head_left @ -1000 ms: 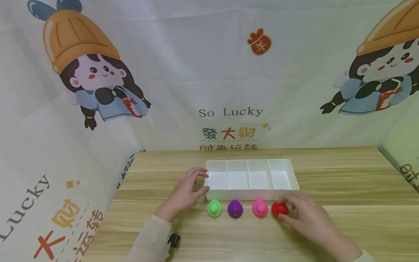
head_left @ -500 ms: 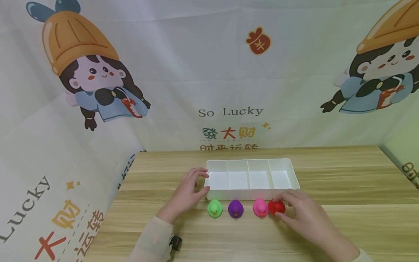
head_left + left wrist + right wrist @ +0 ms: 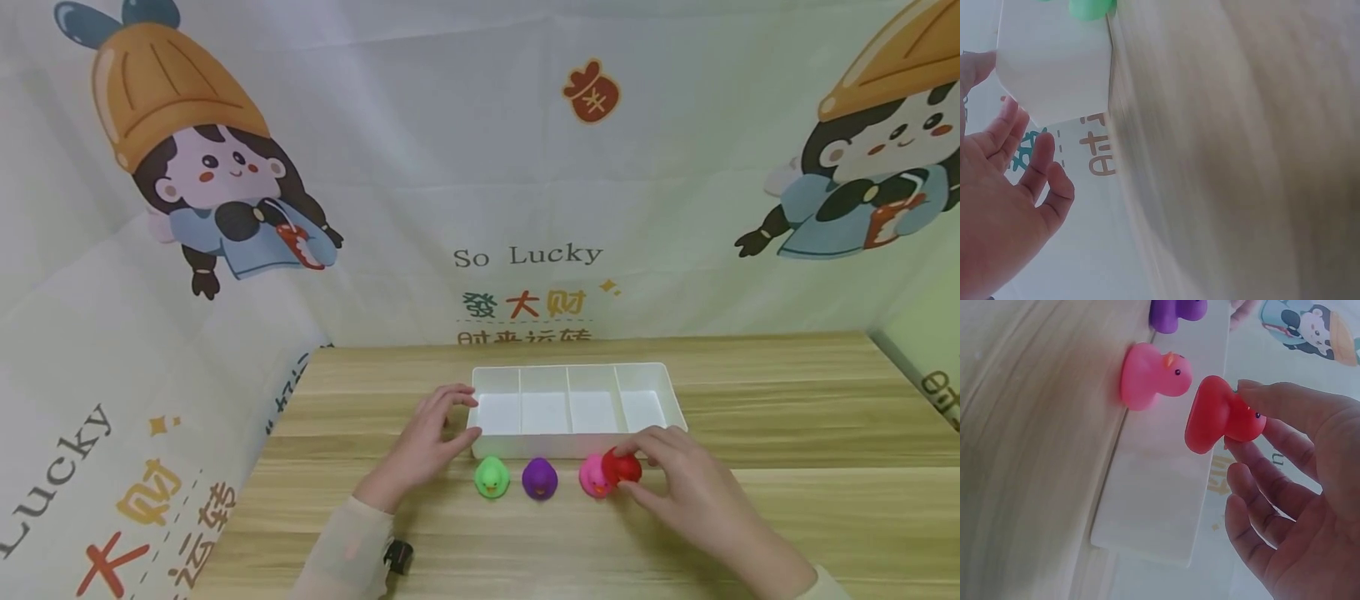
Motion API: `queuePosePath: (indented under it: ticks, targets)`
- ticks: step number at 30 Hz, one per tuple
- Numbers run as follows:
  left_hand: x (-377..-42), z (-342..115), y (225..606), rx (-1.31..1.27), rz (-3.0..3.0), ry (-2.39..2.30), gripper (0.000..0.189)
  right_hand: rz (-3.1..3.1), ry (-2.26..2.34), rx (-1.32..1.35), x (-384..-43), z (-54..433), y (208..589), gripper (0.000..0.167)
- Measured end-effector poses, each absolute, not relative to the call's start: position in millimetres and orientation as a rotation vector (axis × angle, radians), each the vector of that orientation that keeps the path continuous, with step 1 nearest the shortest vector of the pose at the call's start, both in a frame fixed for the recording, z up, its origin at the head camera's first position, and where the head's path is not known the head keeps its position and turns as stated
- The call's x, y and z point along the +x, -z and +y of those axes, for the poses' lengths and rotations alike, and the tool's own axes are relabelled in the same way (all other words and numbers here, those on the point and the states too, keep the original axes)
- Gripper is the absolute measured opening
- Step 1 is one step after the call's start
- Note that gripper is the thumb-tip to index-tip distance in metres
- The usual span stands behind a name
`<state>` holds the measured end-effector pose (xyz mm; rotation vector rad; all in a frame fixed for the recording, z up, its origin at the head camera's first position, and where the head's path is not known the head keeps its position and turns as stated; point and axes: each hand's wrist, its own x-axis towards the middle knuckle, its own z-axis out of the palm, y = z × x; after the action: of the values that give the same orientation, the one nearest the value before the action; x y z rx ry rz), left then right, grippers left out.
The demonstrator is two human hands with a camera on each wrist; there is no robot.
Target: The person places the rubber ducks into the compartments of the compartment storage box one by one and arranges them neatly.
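My right hand [image 3: 693,487] pinches a red rubber duck [image 3: 1219,415] between thumb and fingertips, lifted off the table and tilted. In the head view it overlaps the right side of the pink duck [image 3: 592,477]. Behind the ducks lies a long white tray [image 3: 555,447] divided into several bare compartments. At its left end, the thumb and curved fingertips of my left hand [image 3: 423,437] hold the rim; the left wrist view shows that end wall [image 3: 1054,62] up close. A purple duck [image 3: 540,479] and a green duck [image 3: 492,477] stand in line along the tray's front.
A small black object [image 3: 399,557] is at the left sleeve's cuff. The wood-grain table [image 3: 787,400] meets a printed cloth backdrop [image 3: 525,167] at its back and left side.
My right hand has raised the red duck from the right end of the row and carried it left, up to the pink duck. The left hand stays at the tray.
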<state>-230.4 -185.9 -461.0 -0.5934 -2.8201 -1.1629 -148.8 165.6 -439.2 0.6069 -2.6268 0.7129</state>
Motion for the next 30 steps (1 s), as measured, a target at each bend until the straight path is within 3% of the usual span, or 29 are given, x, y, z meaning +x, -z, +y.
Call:
queuePosePath:
  ticks: [30]
  targets:
    - [-234.8, -189.4, 456.4, -0.619, -2.857, 1.171, 0.039, -2.585, -0.84, 0.732, -163.6, 131.7, 432.8, 0.031]
